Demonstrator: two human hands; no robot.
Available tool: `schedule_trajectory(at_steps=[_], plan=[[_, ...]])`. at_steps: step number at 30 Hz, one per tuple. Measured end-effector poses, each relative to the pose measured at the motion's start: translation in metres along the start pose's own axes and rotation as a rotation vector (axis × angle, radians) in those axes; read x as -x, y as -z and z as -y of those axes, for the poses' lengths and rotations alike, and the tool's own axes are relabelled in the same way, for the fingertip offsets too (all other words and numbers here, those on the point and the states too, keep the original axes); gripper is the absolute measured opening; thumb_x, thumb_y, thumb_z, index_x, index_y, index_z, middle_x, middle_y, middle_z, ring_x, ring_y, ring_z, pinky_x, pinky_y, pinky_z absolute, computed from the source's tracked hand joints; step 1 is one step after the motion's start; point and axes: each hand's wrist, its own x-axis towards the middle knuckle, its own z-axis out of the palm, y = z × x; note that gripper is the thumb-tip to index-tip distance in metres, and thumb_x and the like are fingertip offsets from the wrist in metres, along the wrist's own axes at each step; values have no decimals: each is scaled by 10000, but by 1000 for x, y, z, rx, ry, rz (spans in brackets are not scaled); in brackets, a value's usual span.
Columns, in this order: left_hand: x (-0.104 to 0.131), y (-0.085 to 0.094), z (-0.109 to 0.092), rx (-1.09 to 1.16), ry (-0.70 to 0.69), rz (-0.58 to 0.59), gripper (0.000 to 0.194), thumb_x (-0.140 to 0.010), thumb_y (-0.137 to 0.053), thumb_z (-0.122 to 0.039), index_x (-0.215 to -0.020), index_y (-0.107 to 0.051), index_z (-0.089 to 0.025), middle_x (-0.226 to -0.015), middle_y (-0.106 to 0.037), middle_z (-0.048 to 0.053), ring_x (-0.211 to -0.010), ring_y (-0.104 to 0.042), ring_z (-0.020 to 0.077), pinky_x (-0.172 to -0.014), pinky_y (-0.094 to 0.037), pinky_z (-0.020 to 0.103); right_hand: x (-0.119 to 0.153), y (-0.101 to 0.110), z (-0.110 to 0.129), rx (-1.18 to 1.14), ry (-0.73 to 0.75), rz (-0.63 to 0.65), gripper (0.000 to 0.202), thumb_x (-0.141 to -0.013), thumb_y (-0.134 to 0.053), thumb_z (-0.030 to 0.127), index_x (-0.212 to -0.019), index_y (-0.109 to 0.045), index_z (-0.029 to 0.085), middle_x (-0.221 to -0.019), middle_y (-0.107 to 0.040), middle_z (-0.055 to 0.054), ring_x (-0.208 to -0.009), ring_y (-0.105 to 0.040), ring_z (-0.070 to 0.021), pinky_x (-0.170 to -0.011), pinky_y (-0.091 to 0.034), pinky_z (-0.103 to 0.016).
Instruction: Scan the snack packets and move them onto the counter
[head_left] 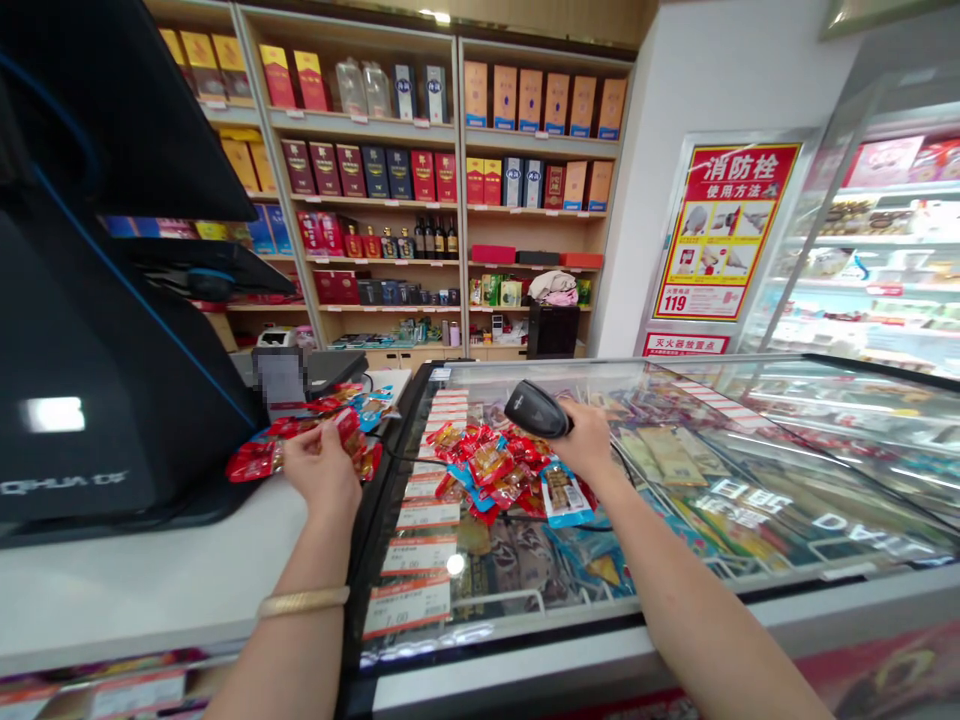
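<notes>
far left: black plastic checkout terminal (97,350) standing on a smooth white countertop (187,580). just right of its base, a loose heap of glossy red-and-blue snack packets (259,455) on that counter. my left hand (322,465) is at the heap, thumb and fingers pinched narrow on one glossy red plastic packet (348,428) (gold-coloured bangle (304,601) on that wrist). next, orange-and-white paper price labels (420,555) line the left side of a flat glass-topped case (495,640). on the glass, a second pile of small red and blue packets (487,465). my right hand (587,440) is wrapped round the grip of a black plastic handheld scanner (536,408), head pointing left, over the pile's upper right.
</notes>
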Motion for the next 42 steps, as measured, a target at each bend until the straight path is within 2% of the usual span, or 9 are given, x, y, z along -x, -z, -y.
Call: schedule_trajectory(at_steps=[3, 8, 12, 15, 23, 27, 37, 39, 42], plan=[[-2, -3, -1, 100, 54, -158, 173, -831, -605, -221, -770, -444, -242, -723, -517, -33, -714, -584, 156, -732, -545, 322, 0, 1, 3, -11, 21, -8, 289, -696, -703, 356, -937, -723, 196, -907, -772, -99, -882, -695, -282, -804, -423, -353], [7, -10, -6, 339, 302, 4, 191, -827, -563, -67, -756, -477, -222, -726, -596, -23, -746, -651, 153, -745, -574, 324, 2, 3, 13, -44, 99, 20, 282, -697, -679, 335, -944, -727, 205, -920, -775, -89, -877, -685, -271, -803, -404, -357], [19, -19, -2, 429, 458, 139, 185, -878, -510, -51, -766, -555, -192, -809, -677, 43, -846, -686, 167, -811, -578, 312, 4, 8, 25, -94, 191, 97, 257, -703, -671, 321, -926, -731, 209, -910, -778, -82, -872, -677, -258, -793, -376, -356], [27, -23, 3, 439, 512, 154, 201, -891, -495, -44, -758, -564, -179, -811, -685, 51, -834, -691, 162, -807, -581, 301, 5, 10, 34, -121, 234, 179, 264, -688, -687, 319, -930, -732, 220, -920, -784, -71, -879, -671, -246, -808, -351, -358], [35, -26, 6, 453, 443, 67, 213, -893, -494, -30, -740, -511, -177, -774, -655, 18, -780, -673, 133, -846, -573, 324, 8, 11, 51, -82, 257, 343, 221, -695, -695, 278, -910, -720, 236, -918, -788, -38, -899, -674, -228, -811, -297, -359], [33, -25, 10, 430, 424, 107, 193, -889, -515, -38, -757, -514, -179, -766, -649, 11, -764, -667, 137, -840, -576, 340, 8, 11, 54, -63, 249, 382, 202, -724, -700, 300, -915, -721, 236, -916, -784, -39, -917, -682, -227, -822, -302, -357], [38, -26, 10, 384, 351, 127, 185, -846, -613, -94, -737, -501, -193, -680, -634, -30, -683, -665, 132, -807, -580, 340, 7, 10, 50, -64, 234, 319, 250, -696, -712, 304, -934, -729, 233, -945, -789, -45, -930, -691, -241, -829, -318, -359], [44, -28, 10, 339, 255, 193, 213, -819, -687, -157, -748, -492, -204, -693, -663, -34, -731, -696, 147, -847, -576, 366, 7, 10, 45, -54, 206, 278, 271, -684, -720, 307, -944, -737, 235, -939, -789, -54, -916, -686, -247, -829, -327, -361], [60, -30, 10, 228, 31, 456, 249, -798, -750, -288, -772, -512, -219, -830, -750, 28, -984, -732, 225, -975, -533, 443, 5, 9, 38, -29, 171, 203, 267, -694, -712, 314, -946, -745, 233, -948, -786, -68, -902, -678, -256, -815, -337, -362]])
